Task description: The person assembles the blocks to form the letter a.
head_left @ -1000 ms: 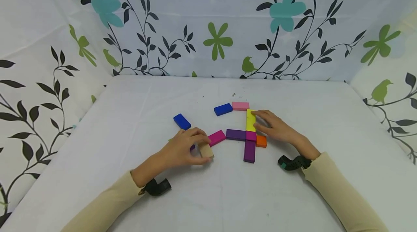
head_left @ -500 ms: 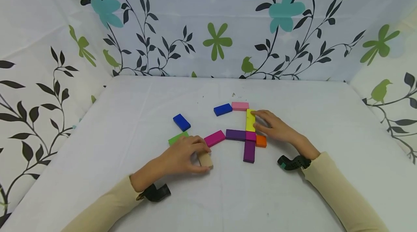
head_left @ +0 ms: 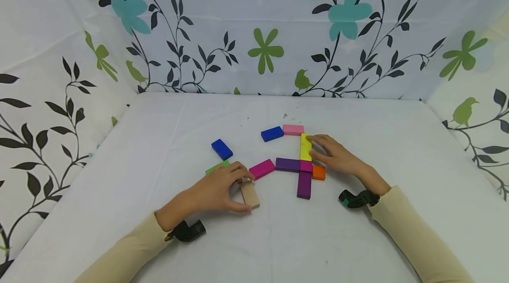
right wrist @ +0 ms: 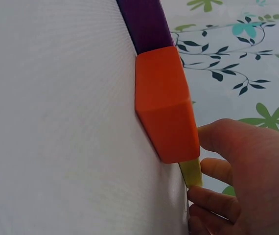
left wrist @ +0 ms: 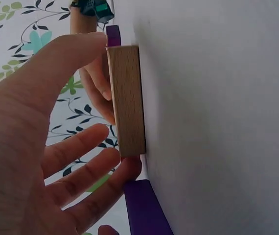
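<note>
In the head view my left hand [head_left: 214,190] spans a plain wooden block [head_left: 249,194] lengthwise, thumb at its near end and fingers at its far end. The left wrist view shows a fingertip against one end of the wooden block [left wrist: 127,100] and the thumb by the other. A dark purple block [left wrist: 147,210] lies just beyond those fingers; the hand hides it in the head view. My right hand [head_left: 338,156] rests with relaxed fingers along the right side of a yellow block [head_left: 305,147]. Close to its thumb is an orange block [head_left: 318,172].
A magenta block [head_left: 262,168], a purple block [head_left: 288,164] and a plum block [head_left: 304,185] lie in the middle. Farther back are a pink block [head_left: 293,130] and a blue block [head_left: 272,133]. Another blue block [head_left: 222,149] and a partly hidden green block [head_left: 216,167] lie left.
My left hand has shifted slightly toward me with the wooden block, which has come away from the magenta block. More of the green block shows. My right hand has stayed still.
</note>
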{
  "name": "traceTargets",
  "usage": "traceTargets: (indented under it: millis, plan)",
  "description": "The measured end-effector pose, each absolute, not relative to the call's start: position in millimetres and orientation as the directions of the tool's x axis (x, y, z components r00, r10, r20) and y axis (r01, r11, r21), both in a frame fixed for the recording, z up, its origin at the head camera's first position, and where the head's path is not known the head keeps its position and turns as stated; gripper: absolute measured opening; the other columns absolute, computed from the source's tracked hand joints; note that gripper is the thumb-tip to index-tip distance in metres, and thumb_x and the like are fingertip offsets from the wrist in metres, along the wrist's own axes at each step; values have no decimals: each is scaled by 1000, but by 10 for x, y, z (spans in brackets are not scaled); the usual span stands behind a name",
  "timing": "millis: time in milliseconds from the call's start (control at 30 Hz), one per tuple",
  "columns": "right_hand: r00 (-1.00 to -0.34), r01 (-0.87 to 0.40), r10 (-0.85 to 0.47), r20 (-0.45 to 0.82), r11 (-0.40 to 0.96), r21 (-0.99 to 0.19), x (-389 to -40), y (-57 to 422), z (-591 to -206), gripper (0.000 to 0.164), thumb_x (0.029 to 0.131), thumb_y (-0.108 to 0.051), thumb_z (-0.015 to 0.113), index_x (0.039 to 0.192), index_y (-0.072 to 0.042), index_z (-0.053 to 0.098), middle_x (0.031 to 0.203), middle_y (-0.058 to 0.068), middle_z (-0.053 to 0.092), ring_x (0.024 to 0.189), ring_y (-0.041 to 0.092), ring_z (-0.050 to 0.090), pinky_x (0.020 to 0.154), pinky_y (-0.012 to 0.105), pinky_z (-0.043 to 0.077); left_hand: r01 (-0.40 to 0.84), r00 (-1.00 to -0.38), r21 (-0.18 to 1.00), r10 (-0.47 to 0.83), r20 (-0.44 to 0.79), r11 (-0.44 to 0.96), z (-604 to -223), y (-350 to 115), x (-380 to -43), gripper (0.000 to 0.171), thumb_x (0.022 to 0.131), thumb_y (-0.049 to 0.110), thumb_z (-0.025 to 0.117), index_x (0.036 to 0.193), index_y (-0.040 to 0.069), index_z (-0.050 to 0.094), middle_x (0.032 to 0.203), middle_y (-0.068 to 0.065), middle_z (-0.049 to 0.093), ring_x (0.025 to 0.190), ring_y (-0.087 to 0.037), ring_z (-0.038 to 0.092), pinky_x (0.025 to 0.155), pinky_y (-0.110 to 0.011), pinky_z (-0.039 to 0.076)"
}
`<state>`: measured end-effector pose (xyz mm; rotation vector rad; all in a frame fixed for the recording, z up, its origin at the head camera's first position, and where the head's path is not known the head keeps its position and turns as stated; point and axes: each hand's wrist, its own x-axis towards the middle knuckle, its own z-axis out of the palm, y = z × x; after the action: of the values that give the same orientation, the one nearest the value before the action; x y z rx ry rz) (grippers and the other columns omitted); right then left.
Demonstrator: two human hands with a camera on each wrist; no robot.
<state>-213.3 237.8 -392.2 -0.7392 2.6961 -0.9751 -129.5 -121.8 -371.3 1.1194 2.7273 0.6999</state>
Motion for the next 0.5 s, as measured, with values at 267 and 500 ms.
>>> traceTargets:
  millis: [267,500]
  plan:
    - [-860,-399,-510,6,665,-632,-2131,2364,-3905,55,99,-25,54,147,-2,38,150,25,33,138,44,29,108,65,24,646,-711,467,699,81,603,-3728,-1247,-1331,50,76,45,81,115,18,63,108,9,58,103,-7,53,91,-38,40]
    - [-858,-399,-514,9,656,-641,-2124,2363,-3908,55,100,-25,53,147,-2,39,150,25,34,138,44,28,108,65,24,654,-700,489,706,104,577,-3723,-1231,-1329,42,79,41,80,110,16,66,109,7,59,103,-8,56,89,-37,40]
